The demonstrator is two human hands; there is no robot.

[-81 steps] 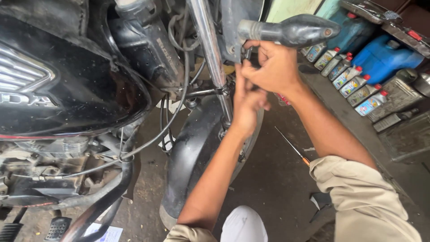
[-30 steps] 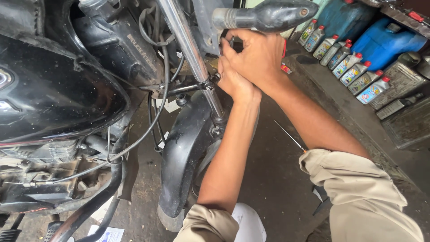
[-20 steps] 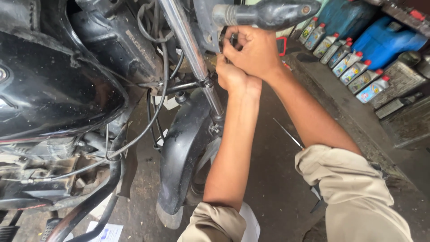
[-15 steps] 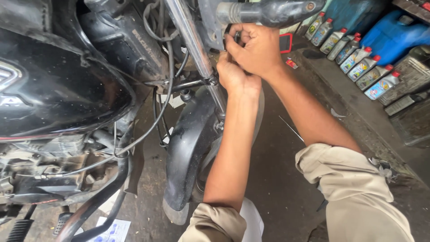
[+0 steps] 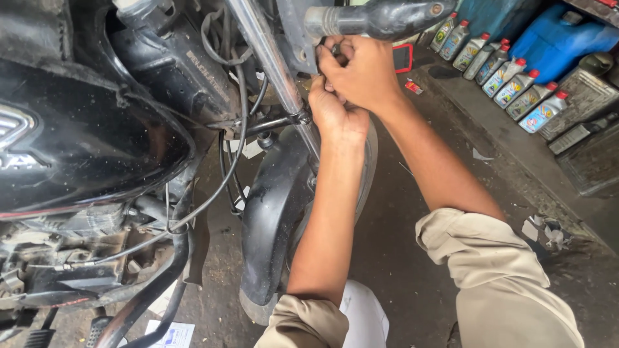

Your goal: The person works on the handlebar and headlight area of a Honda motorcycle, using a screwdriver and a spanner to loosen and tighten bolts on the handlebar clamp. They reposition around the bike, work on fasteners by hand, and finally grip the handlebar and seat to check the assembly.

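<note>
Both hands' grip (image 5: 342,80) closed beneath handlebar (image 5: 380,16), hold unclear, capped bottles (image 5: 509,80) lined nearby

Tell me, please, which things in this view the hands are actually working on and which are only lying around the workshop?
In hand:
left hand and right hand, pressed together on a small part, hidden by the fingers, beside the fork tube, under the handlebar grip.

Lying about:
row of small bottles on the ledge;
blue jerrycan;
red-edged phone;
paper scraps on the floor.
</note>
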